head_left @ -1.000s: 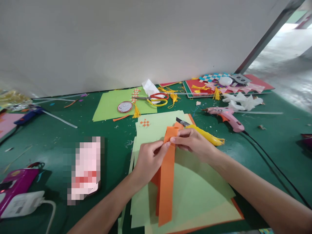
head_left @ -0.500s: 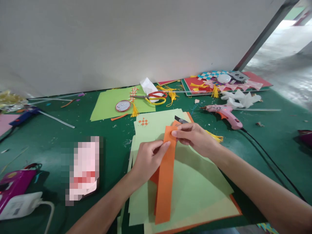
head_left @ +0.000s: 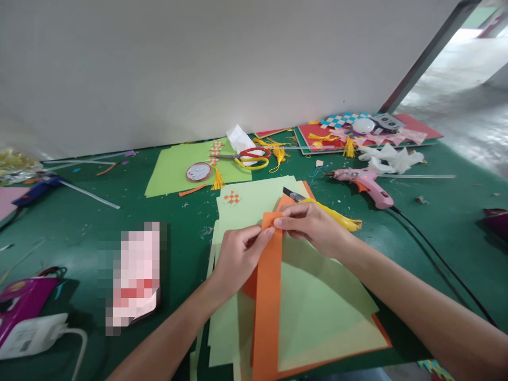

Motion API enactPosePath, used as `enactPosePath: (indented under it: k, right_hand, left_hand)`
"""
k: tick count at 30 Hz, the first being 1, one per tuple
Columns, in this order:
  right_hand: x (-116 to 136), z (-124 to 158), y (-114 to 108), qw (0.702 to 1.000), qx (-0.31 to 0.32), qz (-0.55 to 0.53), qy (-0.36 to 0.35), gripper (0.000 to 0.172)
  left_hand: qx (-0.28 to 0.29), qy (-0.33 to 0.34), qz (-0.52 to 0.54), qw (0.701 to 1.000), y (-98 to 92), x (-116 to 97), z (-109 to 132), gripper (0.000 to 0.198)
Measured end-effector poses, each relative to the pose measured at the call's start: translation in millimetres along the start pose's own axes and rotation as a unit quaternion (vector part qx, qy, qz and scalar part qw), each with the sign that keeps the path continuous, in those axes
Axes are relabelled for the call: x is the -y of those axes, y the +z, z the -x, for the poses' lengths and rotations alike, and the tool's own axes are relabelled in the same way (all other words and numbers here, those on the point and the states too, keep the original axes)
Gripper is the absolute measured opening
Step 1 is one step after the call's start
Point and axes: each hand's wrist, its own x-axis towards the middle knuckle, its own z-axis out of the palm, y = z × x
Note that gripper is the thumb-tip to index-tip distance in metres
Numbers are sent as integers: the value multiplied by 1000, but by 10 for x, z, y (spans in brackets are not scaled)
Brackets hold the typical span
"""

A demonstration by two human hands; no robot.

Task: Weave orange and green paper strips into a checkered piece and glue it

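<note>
A folded strip of orange paper runs lengthwise above a stack of pale green sheets. My left hand pinches its left edge near the top between thumb and fingers. Close by, my right hand pinches the upper right corner of the same strip. Just beyond my right hand lies a yellow utility knife with its blade out, pointing left. A small orange-and-white woven paper piece rests on the upper left of the stack.
Red and yellow scissors, a round tin and a yellow tassel lie at the back. A pink glue gun with its cord is at right. A blurred-out phone and a white plug are at left.
Both hands have shifted slightly with the strip, whose top edge is lower and whose lower end now reaches nearer to me. More of the yellow knife handle shows.
</note>
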Motion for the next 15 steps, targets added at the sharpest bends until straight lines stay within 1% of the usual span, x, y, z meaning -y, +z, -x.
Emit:
enactPosePath:
  k: [2,6,9,11,13,15]
  right_hand:
    - [0,-8,-28,1000,-5,-16,3,26]
    - [3,-25,-70,998,-47,-36,-16,24]
    - [30,-22,-77,997,-60,-36,-24,28]
    - [64,-9,-82,999,-36,-9,-14,30]
    - [103,7,-85,998,17,56,10,29]
    - [135,22,-83,989,68,130,25,27]
  left_hand:
    - [8,0,-3,1000,1,-1,7,48]
    - [24,-10,-2,1000,15,8,18,47]
    - [6,-10,6,1000,12,16,14,48]
    - [-12,-12,12,1000,0,20,7,49]
    - [-23,-15,10,1000,-14,21,0,49]
    - [-25,-14,7,1000,-23,19,-3,48]
